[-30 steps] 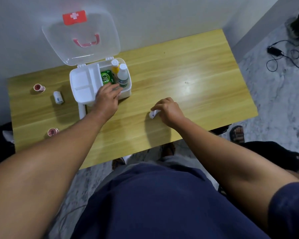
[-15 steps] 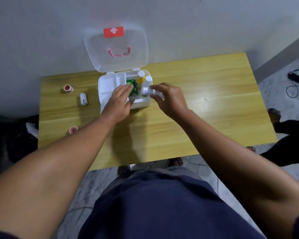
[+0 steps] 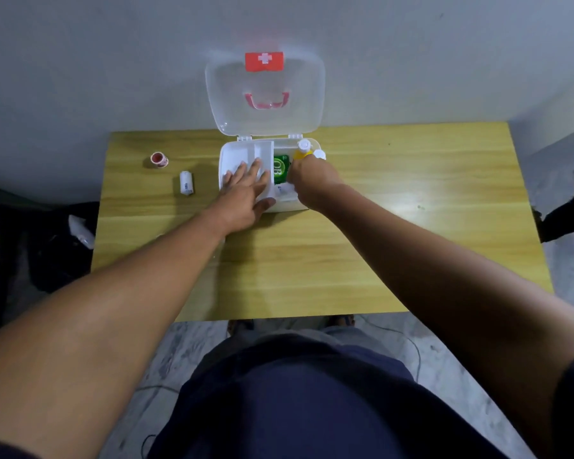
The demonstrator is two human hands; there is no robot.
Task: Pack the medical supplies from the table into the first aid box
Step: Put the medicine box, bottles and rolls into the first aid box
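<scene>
The white first aid box [image 3: 232, 153] stands open at the table's back edge, its clear lid [image 3: 265, 94] upright against the wall. Inside on the right are a green packet [image 3: 280, 168], a yellow bottle [image 3: 303, 150] and a white-capped bottle [image 3: 319, 155]. My left hand [image 3: 246, 192] lies flat with spread fingers on the box's white tray insert. My right hand [image 3: 312, 178] reaches down into the right compartment, fingers curled on a small white roll [image 3: 284, 191]. On the table, left of the box, lie a white bandage roll [image 3: 186, 182] and a red tape roll [image 3: 159, 160].
The wooden table [image 3: 395, 243] stands against a grey wall. Dark bags and a white packet lie on the floor at the left. My legs and the tiled floor fill the foreground, with a cable running on the floor.
My right hand carried the small white roll from the table's middle into the box's right compartment. My left hand slid from the green packet onto the tray insert and spread flat.
</scene>
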